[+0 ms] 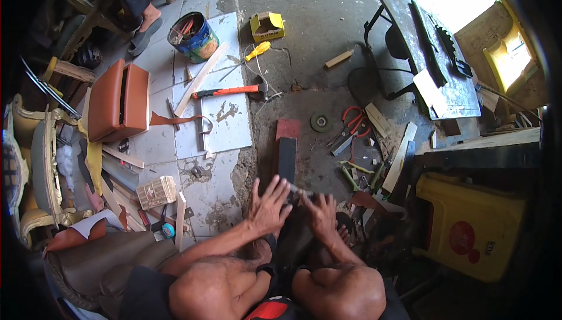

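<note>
I sit low over a concrete floor with both knees in view. My left hand (269,203) lies fingers spread on the near end of a long dark flat bar (287,159) that runs away from me to a red pad (288,127). My right hand (321,211) is curled just right of it and pinches a small grey metal piece (300,190) between the two hands. A dark strip of material (295,238) runs from the hands down between my knees.
An orange-handled hammer (231,91), yellow screwdriver (256,51), paint can (193,36) and yellow box (267,26) lie ahead. Red pliers (351,122), a grinding disc (320,122) and wood scraps sit right. A yellow container (468,226) stands right; brown cushion (117,102) left. Someone's foot (143,24) far left.
</note>
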A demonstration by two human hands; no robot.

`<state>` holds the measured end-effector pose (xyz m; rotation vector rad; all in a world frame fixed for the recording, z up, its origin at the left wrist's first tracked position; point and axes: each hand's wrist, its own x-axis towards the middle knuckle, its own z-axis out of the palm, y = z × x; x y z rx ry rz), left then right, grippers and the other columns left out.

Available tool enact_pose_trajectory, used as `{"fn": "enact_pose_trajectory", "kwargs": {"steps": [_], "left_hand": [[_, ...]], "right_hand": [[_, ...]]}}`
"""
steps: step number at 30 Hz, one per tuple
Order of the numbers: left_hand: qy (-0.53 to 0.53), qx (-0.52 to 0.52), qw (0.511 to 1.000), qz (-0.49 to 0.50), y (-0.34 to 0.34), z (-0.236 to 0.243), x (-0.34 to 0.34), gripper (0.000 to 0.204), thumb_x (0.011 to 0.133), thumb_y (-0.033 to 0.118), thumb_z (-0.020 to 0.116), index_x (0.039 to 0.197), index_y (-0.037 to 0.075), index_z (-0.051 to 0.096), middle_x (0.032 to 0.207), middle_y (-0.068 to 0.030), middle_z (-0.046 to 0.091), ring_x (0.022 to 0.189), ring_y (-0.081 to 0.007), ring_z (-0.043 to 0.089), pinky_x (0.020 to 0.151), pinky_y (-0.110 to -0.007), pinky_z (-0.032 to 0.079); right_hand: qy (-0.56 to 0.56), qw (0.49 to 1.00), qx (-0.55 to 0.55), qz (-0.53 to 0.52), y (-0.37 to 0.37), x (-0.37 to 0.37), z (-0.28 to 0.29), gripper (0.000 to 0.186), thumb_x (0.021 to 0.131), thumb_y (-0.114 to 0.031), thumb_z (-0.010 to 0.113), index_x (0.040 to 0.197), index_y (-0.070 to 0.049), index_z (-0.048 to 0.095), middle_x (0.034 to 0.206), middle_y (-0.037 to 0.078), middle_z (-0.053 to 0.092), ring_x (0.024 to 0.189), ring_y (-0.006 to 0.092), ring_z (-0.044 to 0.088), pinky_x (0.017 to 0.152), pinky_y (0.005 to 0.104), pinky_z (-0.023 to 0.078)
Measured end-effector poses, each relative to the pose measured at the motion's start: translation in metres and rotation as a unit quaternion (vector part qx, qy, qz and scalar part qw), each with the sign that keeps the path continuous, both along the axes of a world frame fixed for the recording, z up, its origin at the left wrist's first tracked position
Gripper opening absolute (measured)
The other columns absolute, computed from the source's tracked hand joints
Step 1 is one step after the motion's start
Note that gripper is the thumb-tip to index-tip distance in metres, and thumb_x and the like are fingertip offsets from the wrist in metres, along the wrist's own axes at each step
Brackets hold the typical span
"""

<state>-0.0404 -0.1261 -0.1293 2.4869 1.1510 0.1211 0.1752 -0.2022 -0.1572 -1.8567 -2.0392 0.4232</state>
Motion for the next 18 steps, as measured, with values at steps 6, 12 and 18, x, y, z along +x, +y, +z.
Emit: {"fn": "enact_pose_trajectory", "kwargs": {"steps": [6,12,18], "left_hand": [[-0.014,0.058,0.998,0.001,0.109,-0.003,0.042,0.063,0.103,0.042,0.052,0.148,-0.003,0.054,0.160,-0.0185,0.048,0.156,-0.0342,0.033,0.124,-0.068,0.012],[0.006,-0.032,0.999,-0.003,-0.021,0.016,-0.005,0.066,0.102,0.043,0.055,0.151,-0.001,0.052,0.161,-0.0178,0.048,0.157,-0.0329,0.033,0.123,-0.071,0.012],[-0.013,0.055,0.998,0.001,0.092,-0.003,0.029,0.062,0.102,0.038,0.055,0.150,-0.002,0.053,0.159,-0.0172,0.050,0.156,-0.0334,0.033,0.123,-0.070,0.013]], "right_hand": [[-0.004,0.999,0.032,-0.034,0.111,0.022,0.005,0.063,0.087,-0.009,0.061,0.148,-0.027,0.062,0.108,0.016,0.059,0.095,0.0368,0.053,0.083,0.0483,0.045],[0.037,0.999,-0.028,-0.001,-0.009,-0.003,-0.001,0.068,0.082,-0.006,0.061,0.147,-0.026,0.063,0.112,0.019,0.058,0.097,0.0428,0.053,0.084,0.0539,0.045],[-0.005,0.999,0.029,-0.038,0.090,0.011,0.001,0.068,0.082,-0.011,0.065,0.148,-0.025,0.061,0.110,0.019,0.059,0.098,0.0411,0.053,0.084,0.0518,0.045]]}}
